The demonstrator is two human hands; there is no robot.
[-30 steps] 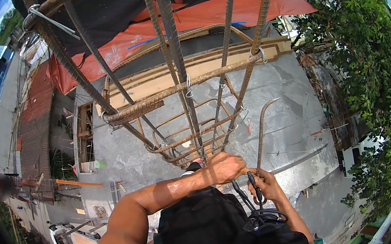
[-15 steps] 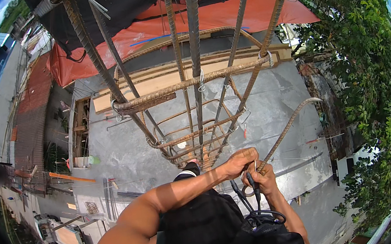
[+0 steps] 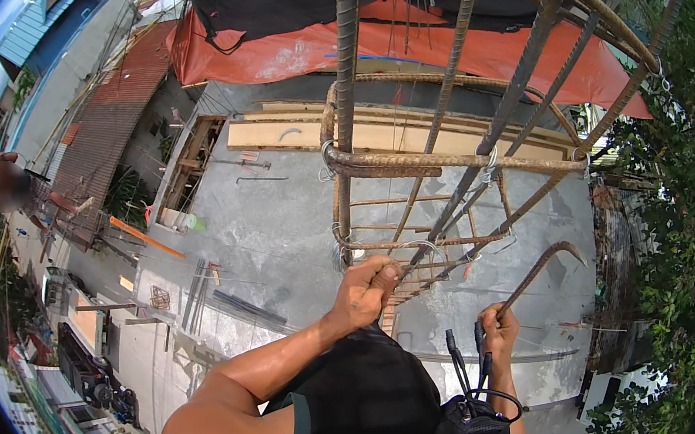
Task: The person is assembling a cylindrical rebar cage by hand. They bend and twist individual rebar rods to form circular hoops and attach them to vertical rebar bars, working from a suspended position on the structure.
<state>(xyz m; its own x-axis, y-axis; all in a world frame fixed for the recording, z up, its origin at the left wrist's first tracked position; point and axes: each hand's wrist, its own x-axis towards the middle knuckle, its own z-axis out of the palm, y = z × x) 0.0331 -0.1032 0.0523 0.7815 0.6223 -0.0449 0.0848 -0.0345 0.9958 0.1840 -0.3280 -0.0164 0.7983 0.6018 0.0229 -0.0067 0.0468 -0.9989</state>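
My left hand (image 3: 366, 293) is closed in a pinch at the near side of a tall rebar cage. A thin, pale tie wire (image 3: 421, 244) curves away from its fingertips toward the cage bars. Lower and to the right, my right hand (image 3: 498, 329) grips a ribbed steel hook (image 3: 538, 276), whose curved, tapering tip points up and right. The rusty rebar cage (image 3: 453, 155) stands in front of me, with upright bars and rounded ties bound by wire. Its lower rings recede toward the slab below.
Far below lies a grey concrete slab (image 3: 278, 226) with long boards (image 3: 292, 132) and loose bars (image 3: 246, 311). Black cables (image 3: 459, 360) hang beside my right wrist. An orange tarp (image 3: 264, 52) spans the back, and trees (image 3: 678, 261) border the right. Another person (image 3: 5, 183) is at far left.
My hands have moved apart, the left toward the cage and the right lower and rightward with the hook. The view has swung left, so the cage sits farther right.
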